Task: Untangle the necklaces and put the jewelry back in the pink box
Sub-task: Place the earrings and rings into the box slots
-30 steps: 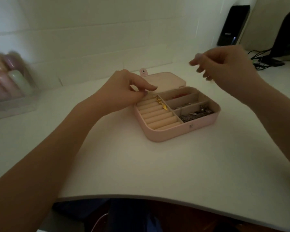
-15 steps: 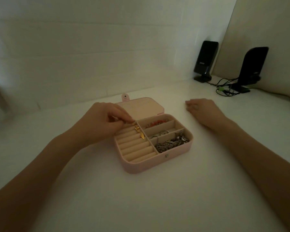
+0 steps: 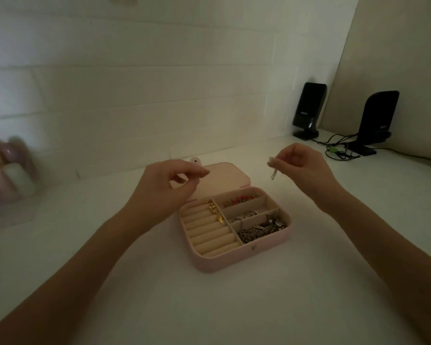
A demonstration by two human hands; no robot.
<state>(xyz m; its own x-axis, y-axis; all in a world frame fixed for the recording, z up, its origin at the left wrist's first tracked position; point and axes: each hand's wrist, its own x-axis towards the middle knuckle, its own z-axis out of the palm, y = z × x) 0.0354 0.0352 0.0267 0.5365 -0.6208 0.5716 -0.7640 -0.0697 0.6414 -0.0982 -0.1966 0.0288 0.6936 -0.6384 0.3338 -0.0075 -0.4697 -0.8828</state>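
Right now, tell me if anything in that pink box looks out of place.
The gold leaf pendant lies loose across the ring rolls of the pink box, not in a compartment. The silver jewelry in the nearest compartment is one heaped pile.

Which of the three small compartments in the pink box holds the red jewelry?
The farthest compartment, next to the lid: it holds red pieces; the other two hold silver-coloured ones.
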